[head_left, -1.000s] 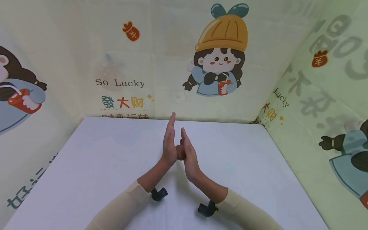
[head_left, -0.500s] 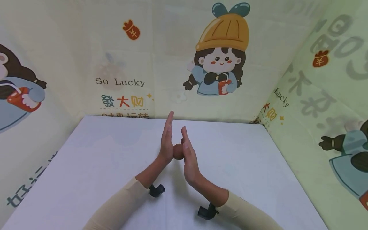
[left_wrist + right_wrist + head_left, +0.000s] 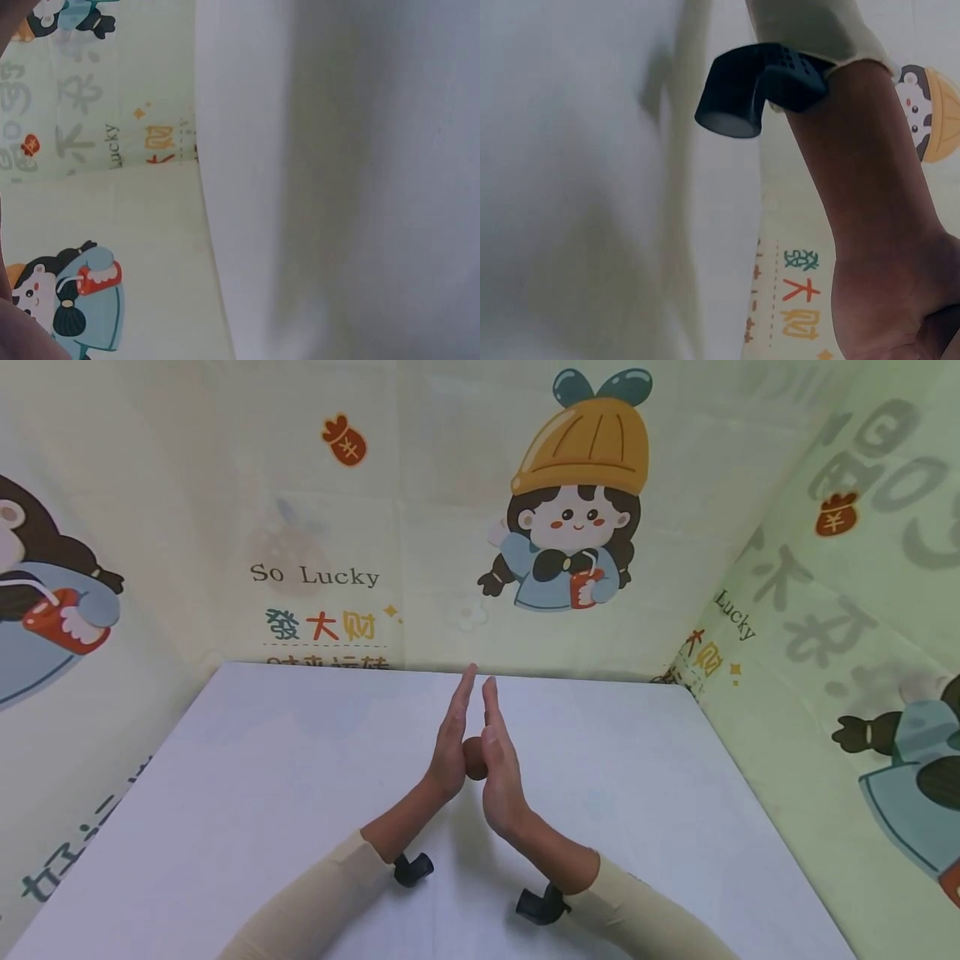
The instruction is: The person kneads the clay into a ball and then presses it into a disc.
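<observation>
Presently, a brown ball (image 3: 475, 758) sits between the palms of the left hand (image 3: 449, 752) and the right hand (image 3: 503, 772), above the white tabletop (image 3: 300, 793). Both hands: fingers straight and pointing away from the body, palms facing, neither curled round the ball. Ball appears in contact with both palms; the fingertips stand slightly apart. Right thumb lies along the near side of its hand.

Sleeves (image 3: 318, 897) beige, ending short of the wrists. One black wrist camera (image 3: 414, 869) hangs beneath the left cuff, a second one (image 3: 542, 906) beneath the right.

Left wrist view: mostly tabletop with a broad blurred shadow (image 3: 330, 150); hand only at the frame's edge. Right wrist view: a bare forearm (image 3: 874, 157) and the heel of a palm.

Surround: pale cloth backdrop (image 3: 442, 460) printed with cartoon figures and lettering, "So Lucky" legible.
</observation>
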Available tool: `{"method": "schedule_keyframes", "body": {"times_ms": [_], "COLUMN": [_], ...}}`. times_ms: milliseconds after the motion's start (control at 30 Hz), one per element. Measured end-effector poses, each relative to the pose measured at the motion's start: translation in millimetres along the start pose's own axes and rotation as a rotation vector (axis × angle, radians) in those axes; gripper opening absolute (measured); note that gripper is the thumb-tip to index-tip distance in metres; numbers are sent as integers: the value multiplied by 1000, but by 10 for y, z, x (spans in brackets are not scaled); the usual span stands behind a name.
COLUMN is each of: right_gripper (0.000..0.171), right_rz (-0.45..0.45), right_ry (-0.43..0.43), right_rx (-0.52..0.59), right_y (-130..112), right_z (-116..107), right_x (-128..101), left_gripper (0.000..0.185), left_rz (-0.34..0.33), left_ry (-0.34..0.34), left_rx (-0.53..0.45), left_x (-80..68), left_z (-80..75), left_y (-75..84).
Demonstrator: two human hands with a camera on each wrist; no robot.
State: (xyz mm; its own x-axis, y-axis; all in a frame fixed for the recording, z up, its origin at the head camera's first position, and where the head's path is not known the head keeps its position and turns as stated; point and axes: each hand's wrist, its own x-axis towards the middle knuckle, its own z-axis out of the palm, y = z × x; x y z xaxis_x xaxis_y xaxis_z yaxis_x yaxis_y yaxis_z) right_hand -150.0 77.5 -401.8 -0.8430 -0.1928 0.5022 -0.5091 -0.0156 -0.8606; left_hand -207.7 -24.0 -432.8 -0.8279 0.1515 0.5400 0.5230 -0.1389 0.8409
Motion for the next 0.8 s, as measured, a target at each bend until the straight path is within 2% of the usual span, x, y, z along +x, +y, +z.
{"method": "schedule_keyframes", "body": {"times_ms": [200,433,800], "right_gripper": [63,72,83], "right_rz": [-54,-197,-243], "right_ry": [17,68,111], "right_rx": [-40,-170,-224], "right_y": [23,5,9], "right_z": [-47,-149,-269], "right_x": [58,182,314], "left_gripper": [60,60,61], "left_rz": [-19,-6,29], "left_ry": [-50,-120,-150], "left_rx": [-31,-48,-71], "left_x": [-59,-145,-236], "left_z": [78,177,303], "left_y": [-10,-56,88]}}
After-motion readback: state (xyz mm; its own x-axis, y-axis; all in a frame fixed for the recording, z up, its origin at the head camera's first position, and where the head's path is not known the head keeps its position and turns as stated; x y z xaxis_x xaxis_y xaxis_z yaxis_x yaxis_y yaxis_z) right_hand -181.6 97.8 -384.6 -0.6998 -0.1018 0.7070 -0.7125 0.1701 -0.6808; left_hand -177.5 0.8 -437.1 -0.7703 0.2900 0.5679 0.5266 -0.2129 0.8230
